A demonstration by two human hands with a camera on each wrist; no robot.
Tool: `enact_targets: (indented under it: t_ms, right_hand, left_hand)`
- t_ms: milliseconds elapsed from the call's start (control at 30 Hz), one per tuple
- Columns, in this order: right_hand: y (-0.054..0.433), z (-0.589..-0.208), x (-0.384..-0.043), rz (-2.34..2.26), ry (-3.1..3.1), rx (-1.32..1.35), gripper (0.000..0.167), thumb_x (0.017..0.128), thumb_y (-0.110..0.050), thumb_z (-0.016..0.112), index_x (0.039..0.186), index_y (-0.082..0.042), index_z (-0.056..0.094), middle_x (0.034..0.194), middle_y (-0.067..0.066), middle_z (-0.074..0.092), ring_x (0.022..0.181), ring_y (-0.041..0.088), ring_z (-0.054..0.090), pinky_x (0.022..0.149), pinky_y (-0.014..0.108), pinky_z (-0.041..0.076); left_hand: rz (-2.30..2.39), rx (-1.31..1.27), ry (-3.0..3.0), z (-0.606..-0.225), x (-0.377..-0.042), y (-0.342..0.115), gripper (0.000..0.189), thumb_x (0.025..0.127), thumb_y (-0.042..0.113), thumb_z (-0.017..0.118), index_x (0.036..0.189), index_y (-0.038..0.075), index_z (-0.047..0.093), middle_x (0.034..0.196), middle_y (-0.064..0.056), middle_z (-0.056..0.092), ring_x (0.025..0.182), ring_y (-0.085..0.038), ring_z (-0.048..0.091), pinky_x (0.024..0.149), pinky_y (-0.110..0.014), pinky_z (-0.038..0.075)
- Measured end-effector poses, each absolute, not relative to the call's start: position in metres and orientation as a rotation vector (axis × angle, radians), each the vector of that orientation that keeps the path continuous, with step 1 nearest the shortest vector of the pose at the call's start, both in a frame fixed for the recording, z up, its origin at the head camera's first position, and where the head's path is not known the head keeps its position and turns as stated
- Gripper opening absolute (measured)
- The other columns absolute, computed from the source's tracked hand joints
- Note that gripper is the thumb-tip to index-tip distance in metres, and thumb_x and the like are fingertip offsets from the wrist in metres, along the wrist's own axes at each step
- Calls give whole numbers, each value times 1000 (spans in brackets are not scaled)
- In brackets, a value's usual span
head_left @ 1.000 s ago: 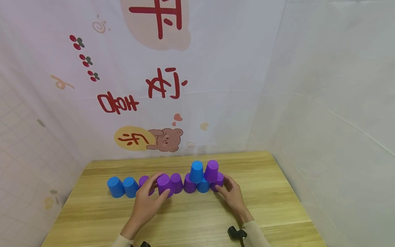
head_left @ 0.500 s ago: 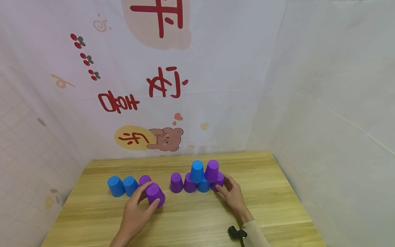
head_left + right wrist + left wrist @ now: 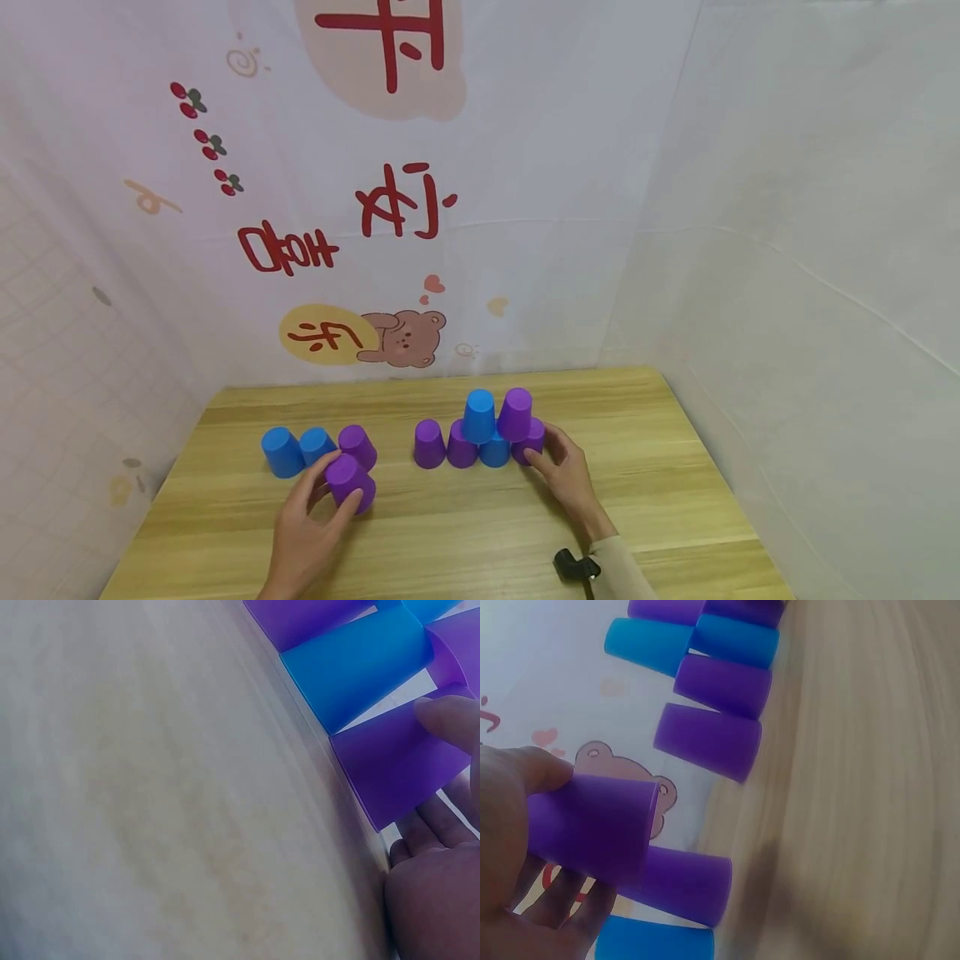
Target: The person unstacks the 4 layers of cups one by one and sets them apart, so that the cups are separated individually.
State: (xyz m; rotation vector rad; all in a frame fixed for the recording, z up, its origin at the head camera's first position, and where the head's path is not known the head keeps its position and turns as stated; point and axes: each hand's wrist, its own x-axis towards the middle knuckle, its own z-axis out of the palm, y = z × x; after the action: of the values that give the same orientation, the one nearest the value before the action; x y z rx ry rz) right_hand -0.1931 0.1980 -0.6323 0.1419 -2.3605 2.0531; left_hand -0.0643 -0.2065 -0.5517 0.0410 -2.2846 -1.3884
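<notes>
My left hand (image 3: 306, 521) grips a purple cup (image 3: 596, 825), bottom up and slightly tilted, in front of the left group. Behind it stand a purple cup (image 3: 357, 447) and two upside-down blue cups, one blue cup (image 3: 281, 452) at the far left. On the right, my right hand (image 3: 566, 475) holds the end purple cup (image 3: 405, 761) of a row, thumb on one side and fingers on the other. That row also has a blue cup (image 3: 360, 664) and two purple cups, one purple cup (image 3: 429, 444) at its left end. An upper blue cup (image 3: 478, 416) and purple cup (image 3: 515, 414) rest on the row.
The wooden table (image 3: 450, 542) extends in front of the cups. A white cloth (image 3: 540, 250) with red characters and a bear hangs behind, and a pale wall (image 3: 810, 333) stands to the right. A black device (image 3: 576, 567) sits on the right wrist.
My left hand has carried its purple cup leftward and toward me, away from the right-hand row. The right hand and stacked cups stay in place.
</notes>
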Motion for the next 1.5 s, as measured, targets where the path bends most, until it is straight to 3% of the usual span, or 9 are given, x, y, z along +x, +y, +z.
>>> enact_targets:
  t_ms: [333, 833, 1167, 1500]
  right_hand:
    - [199, -633, -193, 2049, -2366, 160, 60, 101, -12, 86, 156, -8, 63, 162, 16, 66, 159, 39, 56, 137, 54, 41]
    - [199, -634, -192, 2026, -2373, 185, 60, 101, -14, 86, 156, -9, 63, 162, 16, 66, 159, 39, 56, 136, 43, 43]
    - [197, -632, -192, 2045, -2362, 147, 59, 100, -10, 86, 155, -8, 64, 160, 15, 68, 158, 35, 57, 126, 17, 45]
    - [195, -629, -192, 2078, -2337, 135, 59, 99, -6, 85, 154, -7, 65, 160, 16, 68, 159, 36, 56, 123, 11, 44]
  left_hand:
    - [-1379, 130, -2308, -560, -65, -212, 66, 92, 1, 92, 153, 9, 66, 138, -15, 77, 118, 21, 59, 103, 4, 47]
    - [-1370, 158, -2289, -573, -69, -216, 65, 91, -2, 92, 151, 5, 67, 141, -19, 77, 120, 25, 57, 105, 5, 45]
    - [-1362, 176, -2309, -578, -73, -217, 64, 93, 0, 91, 152, 7, 66, 145, -21, 75, 122, 27, 54, 106, 6, 44]
    - [-1356, 182, -2289, -585, -74, -218, 65, 91, -3, 92, 150, 5, 67, 143, -22, 76, 122, 28, 54, 106, 5, 44]
